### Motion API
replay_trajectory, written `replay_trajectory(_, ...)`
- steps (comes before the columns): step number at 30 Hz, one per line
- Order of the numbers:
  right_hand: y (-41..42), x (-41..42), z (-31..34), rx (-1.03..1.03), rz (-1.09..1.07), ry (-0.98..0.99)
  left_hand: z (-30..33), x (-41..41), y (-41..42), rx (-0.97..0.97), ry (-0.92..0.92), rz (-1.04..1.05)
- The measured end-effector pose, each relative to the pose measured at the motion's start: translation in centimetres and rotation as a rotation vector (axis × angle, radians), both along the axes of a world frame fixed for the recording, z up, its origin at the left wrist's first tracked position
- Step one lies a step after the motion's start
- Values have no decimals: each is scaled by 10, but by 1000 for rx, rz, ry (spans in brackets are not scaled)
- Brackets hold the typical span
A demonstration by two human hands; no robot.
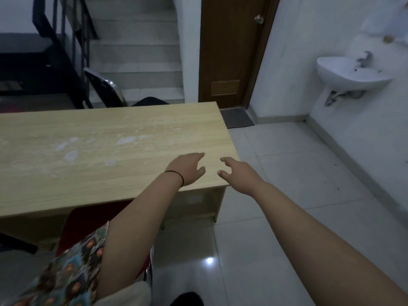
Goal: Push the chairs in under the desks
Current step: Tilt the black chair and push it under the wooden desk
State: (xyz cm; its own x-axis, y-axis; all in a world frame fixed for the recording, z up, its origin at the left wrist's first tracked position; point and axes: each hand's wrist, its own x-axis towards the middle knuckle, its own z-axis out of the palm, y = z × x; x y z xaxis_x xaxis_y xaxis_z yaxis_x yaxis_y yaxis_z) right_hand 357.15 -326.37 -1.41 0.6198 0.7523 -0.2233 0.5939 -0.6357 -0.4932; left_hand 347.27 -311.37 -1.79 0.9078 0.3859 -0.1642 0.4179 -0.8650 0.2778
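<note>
At the desk's (99, 151) near right corner, both my hands hover with nothing in them: left hand (187, 168) over the top, fingers relaxed and loosely spread; right hand (238, 173) just past the right edge, fingers slightly curled, empty. Can't tell if either touches the wood.

Progress: red chair (88, 219) on my near side looks mostly tucked, seat going under the near edge, back sticking out by my sleeve (72, 272). I'd call that one done or nearly. Black chair (106, 89) beyond the far edge stands angled, back tilted away from the desk, probably left to push. Dark rounded thing (152, 100) at the far edge may be another chair; unclear.

Materials: desk is pale wood-grain laminate, flat slab, whitish scuffs mid-top. Black chair has shiny chrome tube frame, dark back. Floor (287, 173) glossy white tile, likely slides easily.
</note>
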Motion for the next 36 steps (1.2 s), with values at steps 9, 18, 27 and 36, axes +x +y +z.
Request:
replay_trajectory(9,13,114,7,51,-47,68,6,132,14,-54,-2,11)
replay_trajectory(18,36,233,8,119,-84,165,4,236,44,-104,-74,93)
replay_trajectory(27,64,361,-17,38,74,131,-20,336,62,-112,20,201)
replay_trajectory(36,93,520,-9,-65,270,79,-13,451,73,-128,46,402)
